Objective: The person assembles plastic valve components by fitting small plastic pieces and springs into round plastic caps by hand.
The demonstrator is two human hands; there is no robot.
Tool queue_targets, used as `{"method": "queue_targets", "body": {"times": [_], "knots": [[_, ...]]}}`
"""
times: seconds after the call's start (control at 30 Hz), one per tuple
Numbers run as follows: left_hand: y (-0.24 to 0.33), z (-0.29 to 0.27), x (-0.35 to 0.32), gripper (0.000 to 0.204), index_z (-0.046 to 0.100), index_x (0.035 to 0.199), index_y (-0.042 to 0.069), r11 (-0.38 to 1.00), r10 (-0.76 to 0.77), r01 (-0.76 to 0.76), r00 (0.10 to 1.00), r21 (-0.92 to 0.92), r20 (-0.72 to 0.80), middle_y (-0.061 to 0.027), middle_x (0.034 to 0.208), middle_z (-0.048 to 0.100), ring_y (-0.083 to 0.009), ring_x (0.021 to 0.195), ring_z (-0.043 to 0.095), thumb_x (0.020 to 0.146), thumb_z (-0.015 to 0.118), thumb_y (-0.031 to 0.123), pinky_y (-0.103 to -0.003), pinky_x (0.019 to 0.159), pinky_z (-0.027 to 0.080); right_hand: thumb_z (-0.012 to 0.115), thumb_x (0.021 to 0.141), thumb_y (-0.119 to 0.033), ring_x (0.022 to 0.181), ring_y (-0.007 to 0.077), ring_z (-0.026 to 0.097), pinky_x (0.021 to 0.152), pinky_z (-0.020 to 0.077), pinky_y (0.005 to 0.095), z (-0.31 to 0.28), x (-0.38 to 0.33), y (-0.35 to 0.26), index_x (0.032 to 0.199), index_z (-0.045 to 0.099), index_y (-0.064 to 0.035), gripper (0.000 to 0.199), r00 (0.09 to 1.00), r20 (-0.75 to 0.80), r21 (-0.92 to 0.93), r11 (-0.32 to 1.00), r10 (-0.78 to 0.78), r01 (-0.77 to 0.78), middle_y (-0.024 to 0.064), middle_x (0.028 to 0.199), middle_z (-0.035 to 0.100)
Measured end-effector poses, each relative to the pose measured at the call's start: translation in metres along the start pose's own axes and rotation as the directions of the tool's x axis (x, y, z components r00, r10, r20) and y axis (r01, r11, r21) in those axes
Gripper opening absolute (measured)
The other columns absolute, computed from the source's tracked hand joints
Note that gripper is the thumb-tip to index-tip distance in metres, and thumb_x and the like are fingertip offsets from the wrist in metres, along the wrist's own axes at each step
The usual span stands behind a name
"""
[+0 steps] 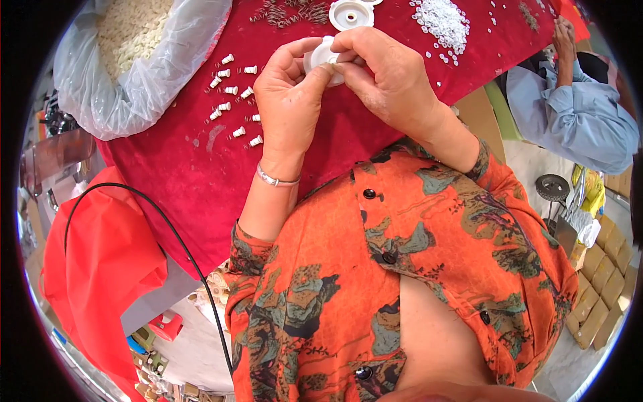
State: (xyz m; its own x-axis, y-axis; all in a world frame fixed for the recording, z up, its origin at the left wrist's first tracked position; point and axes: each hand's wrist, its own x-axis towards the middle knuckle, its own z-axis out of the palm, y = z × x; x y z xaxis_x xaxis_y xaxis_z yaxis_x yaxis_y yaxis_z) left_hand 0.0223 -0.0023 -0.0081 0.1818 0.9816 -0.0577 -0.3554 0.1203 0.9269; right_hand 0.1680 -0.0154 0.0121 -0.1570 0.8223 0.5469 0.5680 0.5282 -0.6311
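Above the table, my left hand (289,97) is closed round the edge of a white round plastic cap (321,55). Its thumb lies over the cap's lower side. My right hand (392,77) is pinched against the cap's right half, and its fingers hide whatever small piece they may hold. Just behind, another white round cap (351,15) with a raised ring rests on the red cloth. To the left of my left hand lie several small white plungers (231,90), some with metal springs on them. A heap of loose springs (289,12) sits at the far side.
A plastic-lined container (144,100) of cream-coloured small parts (130,30) stands at the far left. Small white rings (442,25) are piled at the far right of the red-covered table (194,174). A person in a blue sleeve (569,117) is at right. A black cable (194,258) hangs lower left.
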Motion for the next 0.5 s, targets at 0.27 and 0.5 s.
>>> {"method": "queue_targets", "body": {"times": [0.27,0.5], "knots": [[0.0026,0.004,-0.0005,0.024,0.061,0.107,-0.004,0.999,0.052,-0.052,0.998,0.004,-0.043,-0.0097,0.091,0.068,-0.0117,0.08,0.065,0.084,0.059,-0.005,-0.025,0.07,0.057,0.067,0.075,0.0,0.078,0.0317,0.064,0.067,0.0524,0.038,-0.0025,0.0009,-0.0021,0.096,0.058,-0.0036,0.022,0.999,-0.011,-0.024,0.999,-0.031,0.031,0.0129,0.088,0.063],[0.0033,0.0033,-0.0018,0.024,0.061,0.107,-0.004,0.997,0.072,-0.072,0.997,0.003,-0.04,-0.0098,0.09,0.068,-0.0121,0.08,0.065,0.083,0.058,-0.005,-0.025,0.071,0.057,0.074,0.076,-0.011,0.082,0.0239,0.063,0.071,0.052,0.0315,-0.0067,0.0014,0.0054,0.105,0.06,-0.003,0.034,0.999,-0.031,-0.145,0.989,-0.032,0.027,0.0097,0.093,0.062]]}}
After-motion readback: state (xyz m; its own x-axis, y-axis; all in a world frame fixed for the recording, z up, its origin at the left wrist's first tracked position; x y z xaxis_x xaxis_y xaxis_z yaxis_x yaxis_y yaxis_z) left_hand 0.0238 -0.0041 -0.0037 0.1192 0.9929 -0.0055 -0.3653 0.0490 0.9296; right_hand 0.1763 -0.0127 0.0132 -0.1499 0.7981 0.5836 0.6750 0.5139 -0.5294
